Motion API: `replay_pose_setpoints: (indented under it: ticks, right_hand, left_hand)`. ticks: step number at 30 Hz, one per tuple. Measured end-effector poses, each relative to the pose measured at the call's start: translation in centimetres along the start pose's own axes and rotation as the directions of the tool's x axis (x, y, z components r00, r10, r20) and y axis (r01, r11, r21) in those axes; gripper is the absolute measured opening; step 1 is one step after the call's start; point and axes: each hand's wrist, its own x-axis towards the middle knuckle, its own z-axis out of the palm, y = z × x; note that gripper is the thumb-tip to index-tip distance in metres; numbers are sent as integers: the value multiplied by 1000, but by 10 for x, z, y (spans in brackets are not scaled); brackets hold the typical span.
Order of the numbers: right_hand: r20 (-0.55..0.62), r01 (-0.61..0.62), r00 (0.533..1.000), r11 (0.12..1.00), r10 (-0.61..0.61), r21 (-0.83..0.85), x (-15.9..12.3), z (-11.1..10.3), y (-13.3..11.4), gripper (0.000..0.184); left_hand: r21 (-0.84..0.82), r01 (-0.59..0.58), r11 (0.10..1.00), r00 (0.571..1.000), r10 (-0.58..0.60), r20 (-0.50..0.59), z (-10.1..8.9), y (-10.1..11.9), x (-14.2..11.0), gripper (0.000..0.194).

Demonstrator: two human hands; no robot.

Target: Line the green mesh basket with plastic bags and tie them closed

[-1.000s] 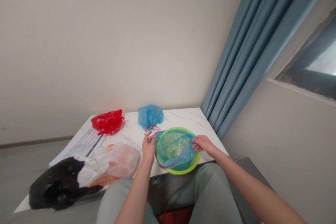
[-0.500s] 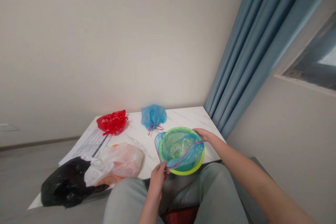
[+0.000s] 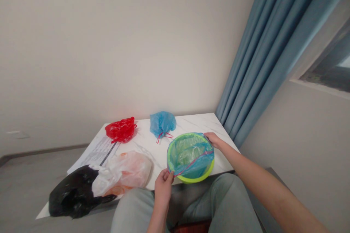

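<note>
A light green plastic basket stands near the front edge of the table, with a thin blue drawstring bag spread inside it. The bag's pink drawstring edge runs slantwise across the basket's opening, and its far and left parts lap over the rim. At the basket's near left, my left hand pinches the bag's edge by the rim. My right hand is closed at the far right of the rim, where the bag meets it; its fingertips are partly hidden.
On the white marbled table lie a tied blue bag, a red plastic bag, printed sheets, a white plastic bag and a black plastic bag. A blue curtain hangs at the right.
My left hand has gone from the basket's far left to its near left, drawing the bag's edge along. My right hand has shifted from the drawstring to the far right rim.
</note>
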Motion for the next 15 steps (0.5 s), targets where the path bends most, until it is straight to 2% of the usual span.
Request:
replay_pose_setpoints:
  ticks: [2,4,6,8,10,13,15]
  right_hand:
    - [-109,65,992,996,-71,-66,4,-5,-6,17]
    - [-186,130,971,983,-152,-126,6,-7,-14,14]
    - [-216,185,951,968,-220,-171,6,-7,-23,13]
    - [-205,222,943,953,-263,-204,3,-3,-30,14]
    - [-179,242,942,944,-284,-226,-3,2,-34,19]
    - [-128,239,953,940,-275,-246,-12,10,-34,29]
    - [-60,214,968,930,-242,-299,-17,13,-32,27]
  left_hand:
    - [104,-16,994,998,22,-56,-2,0,2,54]
    - [248,-62,967,988,96,-125,-3,2,2,49]
    - [363,-128,923,962,204,-179,-2,7,3,43]
    - [388,-191,902,939,282,-194,1,14,5,40]
    - [305,-227,925,939,291,-184,7,21,8,40]
    - [40,-195,980,966,199,-164,17,31,16,49]
    - [-119,-173,978,977,155,-147,23,37,21,56]
